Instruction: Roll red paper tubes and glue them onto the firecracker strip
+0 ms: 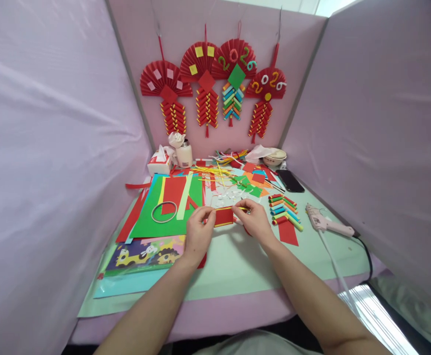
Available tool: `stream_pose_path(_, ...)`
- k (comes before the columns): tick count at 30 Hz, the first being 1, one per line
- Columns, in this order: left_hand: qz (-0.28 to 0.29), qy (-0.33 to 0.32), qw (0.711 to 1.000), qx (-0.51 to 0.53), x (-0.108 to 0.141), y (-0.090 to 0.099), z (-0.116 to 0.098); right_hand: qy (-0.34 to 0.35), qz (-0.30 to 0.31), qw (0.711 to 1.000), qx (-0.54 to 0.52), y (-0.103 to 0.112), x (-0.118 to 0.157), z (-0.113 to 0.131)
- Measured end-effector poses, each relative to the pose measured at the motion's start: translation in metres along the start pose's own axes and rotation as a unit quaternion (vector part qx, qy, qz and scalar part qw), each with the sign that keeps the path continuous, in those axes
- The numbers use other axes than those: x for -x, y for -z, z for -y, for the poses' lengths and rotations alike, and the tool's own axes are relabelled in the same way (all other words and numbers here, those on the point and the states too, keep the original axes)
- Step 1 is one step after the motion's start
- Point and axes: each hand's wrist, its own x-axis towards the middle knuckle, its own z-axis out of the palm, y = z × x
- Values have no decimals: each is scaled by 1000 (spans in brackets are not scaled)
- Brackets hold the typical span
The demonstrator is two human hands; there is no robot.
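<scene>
Above pale green surface (233, 281), red paper strip with yellow edges (224, 217) pinched between fingers of left hand (201, 231) and right hand (254, 219). Glue gun (328, 223) and black phone (290, 181) lie right; green sheets (147, 227) left. Four red fan ornaments (237, 59) hang on pink back wall (126, 29). Lilac fabric (52, 148) both sides.

The lilac-cloth-covered counter (233, 313) bears a pale green mat (237, 276). On the mat lie a black rectangular smartphone (290, 181), a white plastic glue gun (329, 225) and stacked, multicoloured rectangular paper sheets (145, 228).
</scene>
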Motion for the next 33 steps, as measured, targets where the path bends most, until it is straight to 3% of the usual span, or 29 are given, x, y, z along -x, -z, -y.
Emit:
stream_pose_path(15, -6, -6, 1000, 11, 1, -2, -5, -57, -5, 995, -76, -4, -2, -4)
stream_pose_path(22, 3, 83, 993, 89, 3, -6, 3, -45, -17, 995, -88, -5, -1, -6)
stream_pose_path(27, 36, 159, 960, 229, 3, -7, 0, -5, -24, 996, -86, -6, 3, 1)
stream_pose_path(33, 47, 192, 956, 217, 3, -9, -1, 47, 0, 996, -71, -14, 14, 11)
